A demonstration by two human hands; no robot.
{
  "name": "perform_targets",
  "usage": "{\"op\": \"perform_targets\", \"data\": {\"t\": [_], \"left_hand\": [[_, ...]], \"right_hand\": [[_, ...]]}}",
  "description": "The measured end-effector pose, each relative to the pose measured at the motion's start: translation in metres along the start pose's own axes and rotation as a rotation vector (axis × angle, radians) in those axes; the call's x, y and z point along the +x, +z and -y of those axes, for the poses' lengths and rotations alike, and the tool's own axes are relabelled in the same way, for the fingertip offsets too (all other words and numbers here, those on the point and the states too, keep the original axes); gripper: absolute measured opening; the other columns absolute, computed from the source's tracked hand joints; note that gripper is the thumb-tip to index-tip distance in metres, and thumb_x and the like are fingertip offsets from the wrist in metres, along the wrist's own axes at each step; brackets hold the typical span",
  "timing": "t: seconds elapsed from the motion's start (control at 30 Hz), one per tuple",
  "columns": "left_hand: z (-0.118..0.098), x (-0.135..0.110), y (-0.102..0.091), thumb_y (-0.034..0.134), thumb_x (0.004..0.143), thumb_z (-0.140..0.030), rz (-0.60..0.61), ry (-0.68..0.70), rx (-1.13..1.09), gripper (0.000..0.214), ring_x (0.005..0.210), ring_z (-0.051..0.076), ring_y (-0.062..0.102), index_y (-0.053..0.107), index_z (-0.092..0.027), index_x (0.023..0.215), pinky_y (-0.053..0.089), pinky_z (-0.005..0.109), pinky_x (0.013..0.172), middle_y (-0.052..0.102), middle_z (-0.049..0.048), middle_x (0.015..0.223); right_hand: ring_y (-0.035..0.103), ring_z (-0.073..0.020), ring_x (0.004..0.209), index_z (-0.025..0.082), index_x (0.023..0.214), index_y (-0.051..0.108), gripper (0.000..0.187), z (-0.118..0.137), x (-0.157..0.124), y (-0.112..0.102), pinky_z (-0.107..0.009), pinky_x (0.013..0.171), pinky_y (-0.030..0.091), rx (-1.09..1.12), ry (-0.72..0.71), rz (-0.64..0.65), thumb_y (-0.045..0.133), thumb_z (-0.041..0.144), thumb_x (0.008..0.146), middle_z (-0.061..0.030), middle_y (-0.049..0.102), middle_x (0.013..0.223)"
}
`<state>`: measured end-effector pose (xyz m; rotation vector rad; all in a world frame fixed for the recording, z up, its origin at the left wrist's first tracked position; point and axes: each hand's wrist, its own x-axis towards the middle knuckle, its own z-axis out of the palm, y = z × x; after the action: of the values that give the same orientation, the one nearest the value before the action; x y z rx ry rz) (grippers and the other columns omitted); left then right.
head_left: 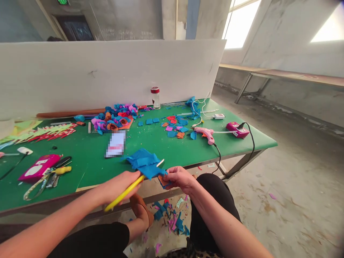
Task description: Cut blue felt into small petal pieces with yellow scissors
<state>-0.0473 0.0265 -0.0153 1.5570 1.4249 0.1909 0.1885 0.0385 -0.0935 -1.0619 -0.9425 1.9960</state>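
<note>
My left hand [124, 182] is closed around a slim yellow stick [122, 195], and blue crepe paper [143, 161] spreads above its fingers. A pale thin tip [160, 163] pokes out past the paper's right side, in line with the stick; whether it is the same piece I cannot tell. With thumb and fingers pinched, my right hand [179, 179] holds a small orange and blue paper piece [163, 182] touching the corner of the blue sheet. Both hands are just over the table's front edge.
On the green table [94, 172] lie a pink glue gun [204, 132], cut paper squares [172, 134], paper flowers [115, 116], a phone [115, 144], magenta boxes [40, 167] and a red-lidded jar [155, 98]. A white board [107, 75] stands behind. Paper scraps [172, 218] litter the floor.
</note>
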Motion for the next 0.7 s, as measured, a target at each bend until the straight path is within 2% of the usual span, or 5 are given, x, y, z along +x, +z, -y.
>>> {"op": "perform_targets", "data": {"t": [0.13,0.27,0.37,0.53,0.7], "left_hand": [[-0.044,0.031,-0.032,0.061,0.086,-0.043,0.093,-0.082,-0.006,0.03,0.041,0.008,0.05,0.062,-0.014,0.079,0.042,0.022,0.044,0.058,-0.0043,0.055],[-0.065,0.018,-0.032,0.064,0.081,-0.042,0.213,-0.132,0.028,0.032,0.039,0.014,0.054,0.065,-0.012,0.07,0.043,0.027,0.041,0.063,0.004,0.054],[-0.054,-0.013,-0.004,0.065,0.077,-0.049,0.232,-0.088,-0.038,0.036,0.038,0.016,0.054,0.064,-0.014,0.069,0.041,0.026,0.037,0.065,0.0073,0.055],[-0.023,-0.054,0.069,0.075,0.072,-0.05,-0.192,0.188,-0.526,0.058,0.077,0.021,0.071,0.055,-0.02,0.117,0.052,0.026,0.059,0.071,0.0064,0.088],[-0.009,-0.072,0.126,0.081,0.067,-0.045,-0.306,0.267,-0.622,0.067,0.085,0.019,0.067,0.053,-0.022,0.124,0.053,0.026,0.07,0.067,0.0039,0.095]], "right_hand": [[0.061,-0.0134,0.057,0.014,0.064,0.068,0.033,-0.007,-0.002,0.003,-0.031,0.062,0.051,0.097,-0.046,-0.053,0.087,0.034,0.045,-0.0031,0.068,0.063],[0.062,-0.0135,0.058,0.014,0.068,0.07,0.036,-0.012,-0.012,0.002,-0.031,0.064,0.051,0.165,-0.091,-0.076,0.088,0.035,0.045,-0.0034,0.069,0.064],[0.062,-0.013,0.058,0.013,0.068,0.07,0.039,-0.017,-0.029,0.004,-0.029,0.064,0.052,0.179,-0.135,-0.095,0.089,0.038,0.045,-0.0032,0.069,0.064],[0.061,-0.012,0.057,0.014,0.067,0.071,0.034,-0.036,-0.071,0.021,-0.027,0.063,0.05,0.132,-0.206,-0.082,0.087,0.039,0.051,-0.0028,0.069,0.065],[0.062,-0.014,0.06,0.015,0.066,0.071,0.034,-0.051,-0.11,0.035,-0.028,0.065,0.049,0.056,-0.228,-0.048,0.086,0.042,0.053,-0.0033,0.07,0.067]]}}
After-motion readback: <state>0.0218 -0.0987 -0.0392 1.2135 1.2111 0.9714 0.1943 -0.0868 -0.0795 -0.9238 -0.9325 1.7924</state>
